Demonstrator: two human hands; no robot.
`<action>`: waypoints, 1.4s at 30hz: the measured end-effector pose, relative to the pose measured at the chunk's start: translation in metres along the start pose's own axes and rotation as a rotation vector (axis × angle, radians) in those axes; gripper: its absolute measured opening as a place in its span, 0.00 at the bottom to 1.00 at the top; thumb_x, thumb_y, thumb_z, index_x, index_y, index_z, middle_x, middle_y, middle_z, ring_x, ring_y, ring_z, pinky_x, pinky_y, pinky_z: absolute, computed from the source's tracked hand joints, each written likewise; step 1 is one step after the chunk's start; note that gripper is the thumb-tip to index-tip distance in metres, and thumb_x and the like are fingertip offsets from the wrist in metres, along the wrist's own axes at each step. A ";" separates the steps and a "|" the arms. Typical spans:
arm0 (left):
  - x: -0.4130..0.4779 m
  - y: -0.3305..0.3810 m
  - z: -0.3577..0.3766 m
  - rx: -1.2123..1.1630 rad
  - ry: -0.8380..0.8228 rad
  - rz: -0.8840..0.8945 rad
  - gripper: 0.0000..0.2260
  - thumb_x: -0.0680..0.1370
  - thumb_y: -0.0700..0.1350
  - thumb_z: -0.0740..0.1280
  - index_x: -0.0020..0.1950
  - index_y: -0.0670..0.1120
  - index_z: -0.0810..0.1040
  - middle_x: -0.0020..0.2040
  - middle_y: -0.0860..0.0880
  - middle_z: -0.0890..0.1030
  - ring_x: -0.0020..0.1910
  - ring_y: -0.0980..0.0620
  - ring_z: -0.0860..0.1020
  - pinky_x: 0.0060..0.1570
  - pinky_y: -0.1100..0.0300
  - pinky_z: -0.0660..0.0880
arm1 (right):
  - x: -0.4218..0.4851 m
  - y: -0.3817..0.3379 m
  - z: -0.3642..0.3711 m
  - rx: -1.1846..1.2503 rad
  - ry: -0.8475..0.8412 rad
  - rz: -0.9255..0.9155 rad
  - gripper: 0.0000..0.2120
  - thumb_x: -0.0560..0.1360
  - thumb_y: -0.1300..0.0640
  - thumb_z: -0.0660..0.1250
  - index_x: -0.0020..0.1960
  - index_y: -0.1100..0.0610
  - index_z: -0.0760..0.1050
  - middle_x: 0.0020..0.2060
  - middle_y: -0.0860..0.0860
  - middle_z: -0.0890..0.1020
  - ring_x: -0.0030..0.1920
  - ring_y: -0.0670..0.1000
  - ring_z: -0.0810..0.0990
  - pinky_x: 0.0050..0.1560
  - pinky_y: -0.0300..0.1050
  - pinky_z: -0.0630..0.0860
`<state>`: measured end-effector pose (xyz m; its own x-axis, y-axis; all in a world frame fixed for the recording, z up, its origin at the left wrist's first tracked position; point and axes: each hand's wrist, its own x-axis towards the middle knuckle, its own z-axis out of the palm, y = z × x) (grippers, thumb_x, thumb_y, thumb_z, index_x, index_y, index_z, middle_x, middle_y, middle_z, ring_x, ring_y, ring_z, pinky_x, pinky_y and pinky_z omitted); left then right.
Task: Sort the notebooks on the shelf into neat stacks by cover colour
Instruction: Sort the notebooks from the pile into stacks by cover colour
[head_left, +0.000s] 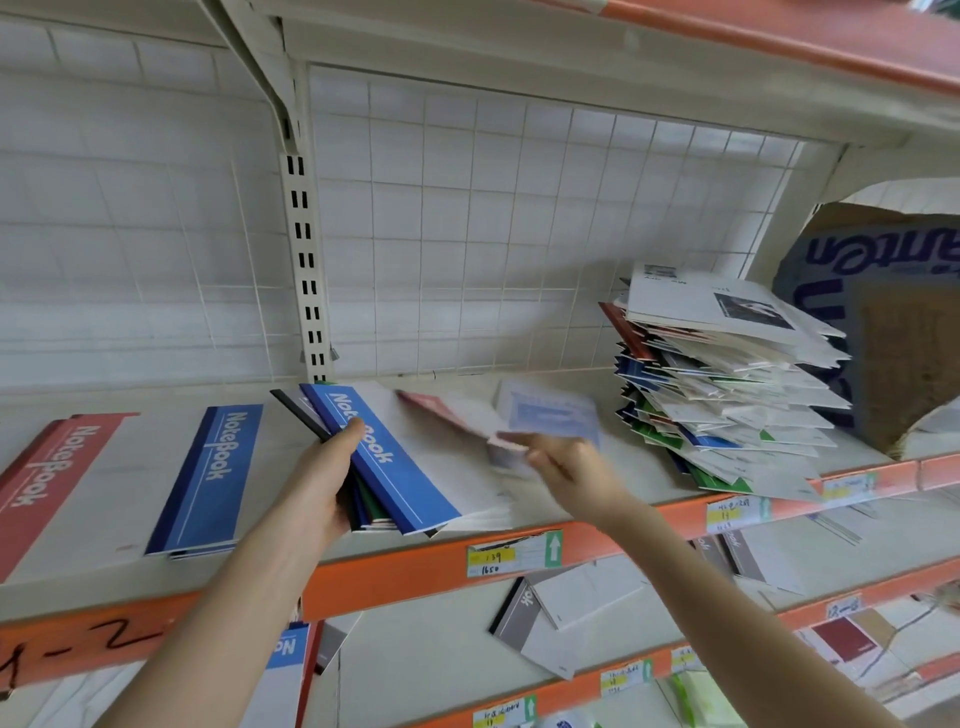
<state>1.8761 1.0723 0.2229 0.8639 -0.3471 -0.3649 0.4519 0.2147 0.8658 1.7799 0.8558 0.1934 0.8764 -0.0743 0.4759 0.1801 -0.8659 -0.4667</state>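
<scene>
Left hand (327, 483): fingers curled round the spine edge of a fanned bundle of notebooks (400, 473), thumb pressed on the blue "NoteBook" cover on top; black, green and dark blue edges show beneath it, count not readable. The bundle rests tilted on the shelf (415, 571), near its orange front edge. Right hand (566, 462): fingers closed in a pinch on a pale notebook (550, 415) held just right of the bundle; both hand and notebook are motion-blurred, so its cover colour and the exact finger placement cannot be confirmed. A reddish edge beside it is likewise indistinct. On the shelf to the left lie a red notebook (47, 483), cut off by the frame edge, and a blue stack (213, 478), apart from each other. To the right stands a leaning mixed pile (727, 384), covers mostly hidden, only spines and white backs visible. A cardboard box (904, 353) beside it is cropped at the frame edge
</scene>
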 end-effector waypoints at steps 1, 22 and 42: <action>0.000 0.000 0.002 -0.016 -0.005 -0.002 0.09 0.80 0.49 0.62 0.55 0.45 0.72 0.42 0.47 0.78 0.38 0.50 0.77 0.31 0.55 0.70 | -0.001 -0.011 0.008 0.041 -0.085 -0.104 0.17 0.79 0.56 0.56 0.61 0.64 0.76 0.41 0.48 0.84 0.39 0.31 0.77 0.40 0.23 0.68; -0.007 0.002 -0.004 0.105 0.014 -0.031 0.05 0.77 0.39 0.64 0.52 0.42 0.73 0.40 0.43 0.78 0.37 0.45 0.77 0.31 0.56 0.70 | 0.007 0.055 0.001 -0.726 -0.258 0.061 0.08 0.73 0.60 0.63 0.45 0.64 0.78 0.38 0.62 0.82 0.32 0.65 0.80 0.28 0.50 0.74; -0.010 0.000 -0.006 0.098 -0.001 -0.055 0.13 0.78 0.48 0.65 0.59 0.42 0.76 0.41 0.45 0.80 0.37 0.48 0.78 0.31 0.59 0.72 | 0.003 -0.038 0.029 -0.141 -0.040 -0.551 0.19 0.81 0.54 0.53 0.52 0.65 0.78 0.52 0.60 0.82 0.49 0.57 0.82 0.51 0.46 0.77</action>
<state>1.8688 1.0815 0.2242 0.8382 -0.3567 -0.4125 0.4747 0.1049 0.8739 1.7884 0.9024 0.1911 0.6870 0.4234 0.5906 0.5561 -0.8295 -0.0523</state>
